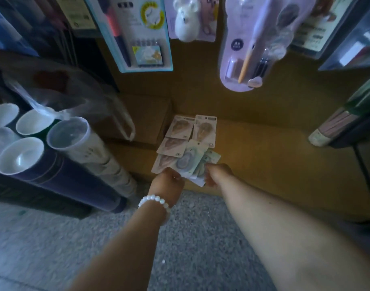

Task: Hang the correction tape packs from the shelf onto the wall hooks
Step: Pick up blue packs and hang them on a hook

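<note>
On the brown shelf surface (264, 156), straight ahead of and just beyond both hands, lay the correction tape packs (186, 141), a loose overlapping cluster of carded blisters. Long axes ran away from the person, punched hanger holes at the far ends. Left hand (169, 183), with a white bead bracelet (152, 201) on its wrist, was curled and pinching the near edge of the nearest packs. Right hand (216, 175) gripped the green-toned packs (208, 162) at the cluster's right near corner. Both hands were about equally near; neither was free.

Judgement: packs must travel upward to the wall; the hooks themselves could not be made out among the hanging stationery cards (142, 34).

Legible print: "20" on three pack corners. Other lettering too blurred to read.
</note>
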